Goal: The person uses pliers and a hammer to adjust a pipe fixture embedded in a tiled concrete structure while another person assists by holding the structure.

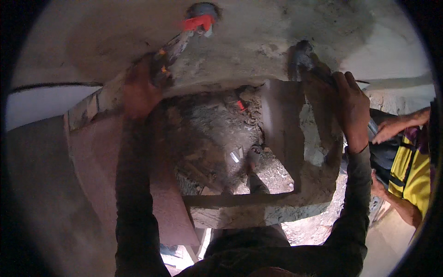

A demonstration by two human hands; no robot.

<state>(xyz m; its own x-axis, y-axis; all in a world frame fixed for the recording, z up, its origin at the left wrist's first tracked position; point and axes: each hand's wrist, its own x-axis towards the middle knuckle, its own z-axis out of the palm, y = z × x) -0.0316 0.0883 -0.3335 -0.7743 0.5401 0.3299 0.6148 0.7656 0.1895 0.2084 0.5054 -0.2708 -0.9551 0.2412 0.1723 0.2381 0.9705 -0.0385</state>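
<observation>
Both my arms reach up to a rough grey plastered wall (240,51). My left hand (140,92), dim and blurred, closes around a dirty long object (173,51) with orange specks, whose kind I cannot make out. Its far end lies just below a round pipe end (203,9) with a red collar (198,22). My right hand (354,108) has its fingers bent at the upper right corner of a concrete frame (281,124). Dark shadow hides what lies in its grip. Beside it, a wet grey patch (303,57) marks the wall.
Through the frame's opening, rubble (272,173), a red scrap (241,105) and a shoe (254,153) show below. A pinkish panel (124,171) stands at left. Close on the right, another person's hand (392,129) holds a greyish object; their clothing (413,173) is yellow.
</observation>
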